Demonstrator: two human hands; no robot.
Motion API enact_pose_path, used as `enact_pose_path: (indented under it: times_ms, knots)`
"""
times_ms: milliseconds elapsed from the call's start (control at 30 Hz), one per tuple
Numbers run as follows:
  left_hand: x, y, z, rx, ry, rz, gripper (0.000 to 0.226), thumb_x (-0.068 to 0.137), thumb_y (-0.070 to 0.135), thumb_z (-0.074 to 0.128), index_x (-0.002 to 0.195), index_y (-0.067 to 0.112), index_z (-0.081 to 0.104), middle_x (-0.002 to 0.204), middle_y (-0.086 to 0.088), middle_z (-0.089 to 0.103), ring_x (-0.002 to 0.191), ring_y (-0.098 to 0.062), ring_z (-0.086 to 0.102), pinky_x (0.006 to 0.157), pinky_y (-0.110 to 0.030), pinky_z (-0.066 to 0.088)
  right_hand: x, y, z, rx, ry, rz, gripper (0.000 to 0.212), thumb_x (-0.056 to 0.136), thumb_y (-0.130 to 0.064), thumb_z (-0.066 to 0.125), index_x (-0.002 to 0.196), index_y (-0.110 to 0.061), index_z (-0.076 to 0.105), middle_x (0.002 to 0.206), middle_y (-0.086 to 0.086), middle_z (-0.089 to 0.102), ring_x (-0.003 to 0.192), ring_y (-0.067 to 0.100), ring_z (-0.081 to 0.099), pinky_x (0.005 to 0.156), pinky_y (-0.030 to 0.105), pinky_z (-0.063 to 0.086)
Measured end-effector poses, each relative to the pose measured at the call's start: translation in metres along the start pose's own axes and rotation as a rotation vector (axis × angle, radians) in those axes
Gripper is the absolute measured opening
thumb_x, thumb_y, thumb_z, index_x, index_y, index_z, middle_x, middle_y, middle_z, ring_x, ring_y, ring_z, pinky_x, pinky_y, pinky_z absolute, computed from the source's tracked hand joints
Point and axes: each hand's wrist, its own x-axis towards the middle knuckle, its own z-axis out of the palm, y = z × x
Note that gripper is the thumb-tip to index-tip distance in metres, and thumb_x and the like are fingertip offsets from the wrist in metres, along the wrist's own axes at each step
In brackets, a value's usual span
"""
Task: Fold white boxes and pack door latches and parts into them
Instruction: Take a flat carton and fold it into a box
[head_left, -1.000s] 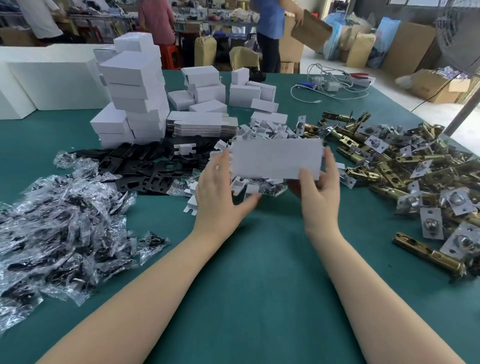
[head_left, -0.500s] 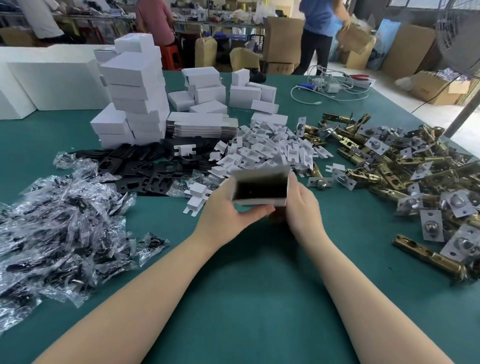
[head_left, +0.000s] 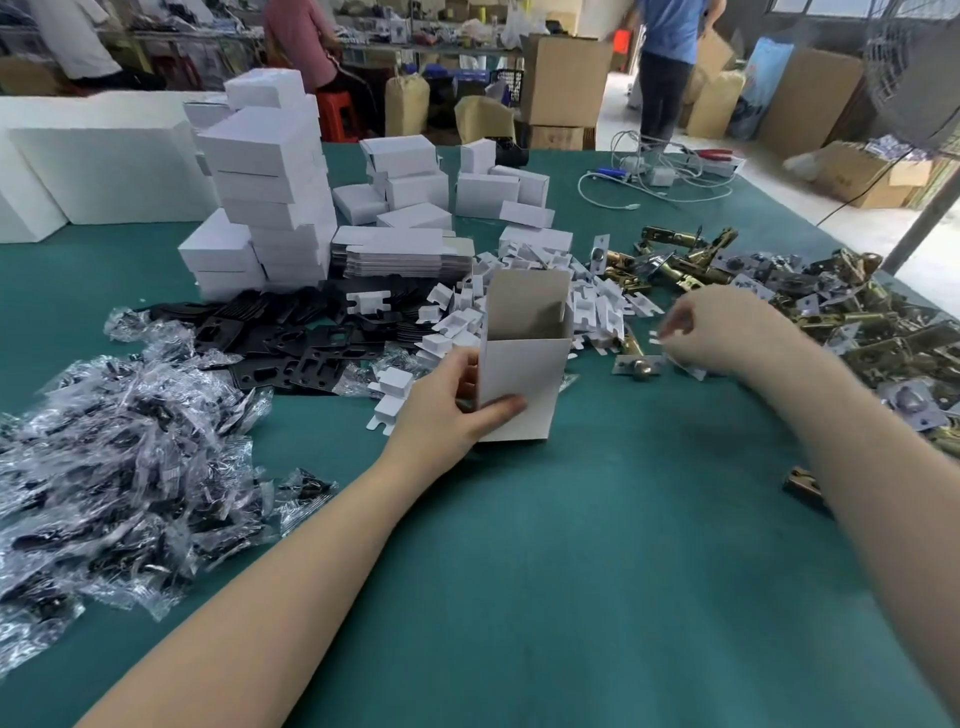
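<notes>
White box (head_left: 519, 384) now stands upright, open end up, held by left hand (head_left: 441, 410) alone; right hand (head_left: 722, 332) moves right to latches (head_left: 636, 364).

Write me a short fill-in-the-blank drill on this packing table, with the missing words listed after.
1. The left hand holds a white box standing upright with its top ____.
2. The right hand reaches toward the pile of brass ____.
3. The table is covered in ____ cloth.

Missing words: open; latches; green

Green-topped table (head_left: 519, 571), cardboard cartons (head_left: 563, 78), fan (head_left: 914, 78)
</notes>
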Motion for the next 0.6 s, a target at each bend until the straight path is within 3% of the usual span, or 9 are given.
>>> enact_pose_path:
  times_ms: [33, 100, 133, 200, 267, 367, 467, 600]
  knots:
    - [0.000, -0.001, 0.001, -0.004, -0.002, -0.001, 0.045, 0.063, 0.063, 0.073, 0.101, 0.048, 0.053, 0.094, 0.021, 0.068, 0.084, -0.004, 0.065, 0.073, -0.029, 0.055, -0.004, 0.004, -0.008, -0.179, -0.155, -0.003, 0.020, 0.091, -0.022, 0.066, 0.109, -0.014, 0.070, 0.104, 0.003, 0.072, 0.087, 0.018, 0.067, 0.084, 0.034, 0.058]
    - [0.000, -0.002, 0.001, -0.008, -0.001, -0.005, 0.043, 0.064, 0.062, 0.075, 0.099, 0.049, 0.054, 0.093, 0.020, 0.069, 0.084, -0.006, 0.065, 0.075, -0.032, 0.056, -0.020, 0.008, -0.012, -0.561, -0.441, 0.027, 0.027, 0.088, -0.028, 0.070, 0.111, -0.014, 0.070, 0.093, -0.003, 0.070, 0.068, 0.009, 0.062, 0.059, 0.015, 0.054]
    - [0.000, -0.003, 0.001, -0.010, -0.001, -0.005, 0.042, 0.064, 0.061, 0.075, 0.099, 0.049, 0.055, 0.093, 0.020, 0.069, 0.084, -0.007, 0.065, 0.075, -0.033, 0.056, -0.028, 0.012, -0.008, -0.720, -0.525, 0.049, 0.028, 0.086, -0.033, 0.072, 0.106, -0.013, 0.069, 0.085, -0.006, 0.064, 0.064, 0.008, 0.058, 0.050, 0.013, 0.049]
    - [0.000, -0.003, 0.001, -0.010, -0.003, 0.003, 0.041, 0.064, 0.062, 0.075, 0.098, 0.050, 0.055, 0.092, 0.021, 0.069, 0.084, -0.006, 0.065, 0.072, -0.028, 0.054, -0.038, 0.023, 0.004, -0.871, -0.600, 0.089, 0.032, 0.079, -0.040, 0.077, 0.084, -0.015, 0.057, 0.078, -0.004, 0.051, 0.077, 0.016, 0.058, 0.065, 0.021, 0.052]
    - [0.000, -0.001, 0.001, -0.009, -0.003, 0.004, 0.042, 0.064, 0.062, 0.074, 0.099, 0.050, 0.054, 0.092, 0.022, 0.068, 0.083, -0.004, 0.064, 0.071, -0.026, 0.053, -0.043, 0.034, 0.011, -0.865, -0.619, 0.086, 0.034, 0.077, -0.039, 0.079, 0.084, -0.015, 0.055, 0.077, -0.004, 0.048, 0.090, 0.021, 0.056, 0.079, 0.027, 0.051]
    - [0.000, -0.001, 0.001, -0.015, -0.002, -0.008, 0.045, 0.064, 0.062, 0.074, 0.101, 0.046, 0.055, 0.092, 0.021, 0.068, 0.085, -0.006, 0.065, 0.075, -0.032, 0.055, -0.043, 0.046, 0.007, -0.664, -0.547, 0.034, 0.029, 0.076, -0.027, 0.078, 0.100, -0.016, 0.066, 0.089, -0.006, 0.064, 0.091, 0.016, 0.064, 0.064, 0.021, 0.047]
    - [-0.001, -0.001, 0.002, -0.019, -0.006, -0.020, 0.044, 0.064, 0.061, 0.074, 0.100, 0.044, 0.056, 0.092, 0.021, 0.069, 0.086, -0.006, 0.065, 0.077, -0.034, 0.056, -0.037, 0.047, 0.003, -0.420, -0.452, -0.013, 0.026, 0.076, -0.026, 0.080, 0.097, -0.024, 0.064, 0.096, -0.007, 0.063, 0.087, 0.010, 0.062, 0.063, 0.016, 0.045]
    - [-0.001, -0.002, 0.002, -0.029, -0.014, -0.022, 0.042, 0.065, 0.061, 0.074, 0.099, 0.045, 0.056, 0.092, 0.019, 0.069, 0.086, -0.007, 0.065, 0.077, -0.033, 0.056, -0.018, 0.032, 0.003, -0.245, -0.302, -0.114, 0.030, 0.088, -0.032, 0.071, 0.114, -0.018, 0.068, 0.103, -0.006, 0.067, 0.091, 0.010, 0.062, 0.084, 0.022, 0.051]
